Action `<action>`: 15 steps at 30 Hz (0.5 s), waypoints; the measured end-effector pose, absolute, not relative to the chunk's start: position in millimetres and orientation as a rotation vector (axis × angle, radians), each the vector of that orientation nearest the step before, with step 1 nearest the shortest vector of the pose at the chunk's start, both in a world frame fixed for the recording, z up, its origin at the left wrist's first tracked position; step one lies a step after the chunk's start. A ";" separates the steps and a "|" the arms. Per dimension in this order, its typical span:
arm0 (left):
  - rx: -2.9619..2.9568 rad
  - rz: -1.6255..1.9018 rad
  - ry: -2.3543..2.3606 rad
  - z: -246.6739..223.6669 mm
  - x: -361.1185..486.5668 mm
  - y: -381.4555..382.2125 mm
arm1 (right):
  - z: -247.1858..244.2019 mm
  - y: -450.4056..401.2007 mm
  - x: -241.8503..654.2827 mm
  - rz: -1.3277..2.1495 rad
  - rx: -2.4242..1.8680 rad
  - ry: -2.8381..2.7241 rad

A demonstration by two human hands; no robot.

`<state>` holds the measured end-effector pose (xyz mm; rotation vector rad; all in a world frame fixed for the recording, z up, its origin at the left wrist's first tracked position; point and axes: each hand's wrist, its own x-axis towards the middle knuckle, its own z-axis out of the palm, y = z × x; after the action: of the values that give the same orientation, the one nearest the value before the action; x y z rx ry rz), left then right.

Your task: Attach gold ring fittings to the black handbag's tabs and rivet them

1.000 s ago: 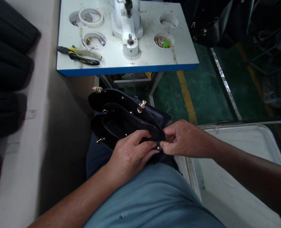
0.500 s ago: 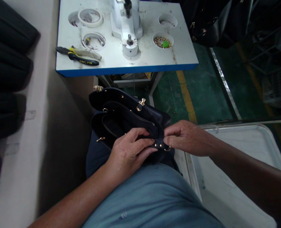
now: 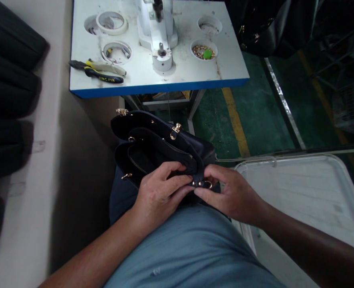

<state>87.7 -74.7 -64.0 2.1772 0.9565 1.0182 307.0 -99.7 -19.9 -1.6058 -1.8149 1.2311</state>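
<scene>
While left hand (image 3: 159, 188) pinches bag (image 3: 169, 149) | right hand (image 3: 235, 194) holds it beside studs (image 3: 200, 184)

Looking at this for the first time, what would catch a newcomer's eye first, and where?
Probably the open black bag with golden metal fittings at the centre, the bare left hand and right hand both at its right end. Next might come the blue-edged white worktop beyond, where black-and-yellow pliers lie near the left edge and a bright green piece sits among small golden pieces towards the right.
</scene>
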 end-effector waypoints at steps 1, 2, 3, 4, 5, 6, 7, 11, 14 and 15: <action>2.171 1.021 0.954 -63.6 86.1 -75.4 | -24.5 -104.5 304.0 1.141 -1.552 -1.842; 2.165 1.022 0.954 -63.0 84.4 -76.0 | -28.4 -108.4 301.8 1.061 -1.487 -1.861; 2.161 1.025 0.955 -62.4 82.8 -76.6 | -31.6 -111.4 300.4 0.999 -1.423 -1.878; 2.159 1.025 0.955 -61.8 81.5 -77.1 | -33.7 -113.5 299.7 0.945 -1.371 -1.900; 2.159 1.024 0.956 -61.2 80.4 -77.4 | -34.9 -114.7 299.3 0.891 -1.339 -1.927; 2.156 1.026 0.957 -60.7 79.5 -77.7 | -35.2 -115.1 299.2 0.840 -1.329 -1.960; 2.153 1.028 0.956 -60.2 78.8 -77.9 | -34.8 -115.0 298.9 0.795 -1.334 -1.996; 2.136 1.032 0.965 -58.6 75.7 -79.2 | -30.8 -113.0 295.3 0.694 -1.348 -2.092; 2.113 1.019 0.993 -56.9 71.3 -82.1 | -29.4 -112.4 291.5 0.676 -1.336 -2.113; 2.107 1.018 1.002 -56.3 69.6 -83.3 | -29.3 -112.4 290.6 0.669 -1.335 -2.120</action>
<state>69.6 -83.3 -56.3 2.1073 1.0017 1.0185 290.6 -112.4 -29.3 -1.3351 -2.1204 0.6692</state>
